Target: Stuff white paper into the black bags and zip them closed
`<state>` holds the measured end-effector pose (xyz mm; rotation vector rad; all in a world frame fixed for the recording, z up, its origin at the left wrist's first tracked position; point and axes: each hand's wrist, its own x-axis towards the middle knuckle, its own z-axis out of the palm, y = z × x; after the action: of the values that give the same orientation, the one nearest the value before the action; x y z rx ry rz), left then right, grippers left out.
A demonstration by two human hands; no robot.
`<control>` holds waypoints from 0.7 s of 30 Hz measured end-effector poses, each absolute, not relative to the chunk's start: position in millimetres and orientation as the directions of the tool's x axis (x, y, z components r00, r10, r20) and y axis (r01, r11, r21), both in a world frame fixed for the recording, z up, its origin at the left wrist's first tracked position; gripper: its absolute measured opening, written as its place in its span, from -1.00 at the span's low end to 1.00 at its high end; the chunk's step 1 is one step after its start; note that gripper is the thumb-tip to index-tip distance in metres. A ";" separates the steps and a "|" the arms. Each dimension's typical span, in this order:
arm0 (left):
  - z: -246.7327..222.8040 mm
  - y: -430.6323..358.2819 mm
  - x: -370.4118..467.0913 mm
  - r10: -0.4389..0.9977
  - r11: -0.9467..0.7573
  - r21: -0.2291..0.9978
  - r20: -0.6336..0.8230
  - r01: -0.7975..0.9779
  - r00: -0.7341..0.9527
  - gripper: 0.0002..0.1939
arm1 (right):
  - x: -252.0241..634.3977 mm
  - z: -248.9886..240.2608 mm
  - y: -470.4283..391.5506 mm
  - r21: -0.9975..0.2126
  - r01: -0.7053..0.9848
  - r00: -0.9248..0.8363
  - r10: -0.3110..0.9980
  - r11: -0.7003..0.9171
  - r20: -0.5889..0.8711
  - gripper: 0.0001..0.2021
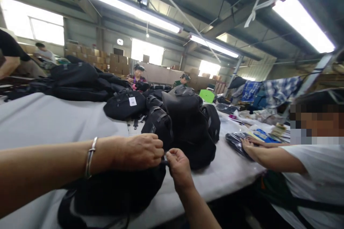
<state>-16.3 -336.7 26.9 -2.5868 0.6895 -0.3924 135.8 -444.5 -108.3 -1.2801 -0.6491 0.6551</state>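
Note:
A black bag lies on the white-covered table at the near edge, below my hands. My left hand, with a silver bangle on the wrist, is closed in a fist above the bag's right end. Close beside it, my right hand pinches a short black strap piece that runs toward the left fist. What the left fingers hold is hidden. Just beyond my hands stands a heap of black bags. Farther left, a flat black bag carries a white tag.
At the right, a person in a white shirt presses on a plastic-wrapped black item. More black bags are piled at the back left. Two people sit beyond the table, and others are at the left. Small black buckles lie mid-table.

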 end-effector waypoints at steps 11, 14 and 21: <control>37.1 -223.9 -177.4 -0.065 -0.950 -0.311 0.223 0.008 0.973 -0.67 | 199.9 -119.5 -453.5 -0.994 0.026 0.823 0.562 0.102 0.079 -0.52; -15.1 -209.3 -217.9 0.156 -0.967 -0.141 0.335 0.213 0.929 -0.69 | 192.2 -132.8 -448.0 -0.997 -0.002 0.819 0.572 0.082 0.045 -0.49; -123.0 -231.7 -241.5 0.537 -0.838 0.217 0.492 0.500 0.685 -0.65 | 173.1 -133.8 -436.0 -0.999 0.006 0.814 0.581 0.036 0.026 -0.36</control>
<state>-241.5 -231.7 -123.0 -2.9435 -0.9066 -0.8928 173.1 -436.0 -133.8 -1.4832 -0.4964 0.4702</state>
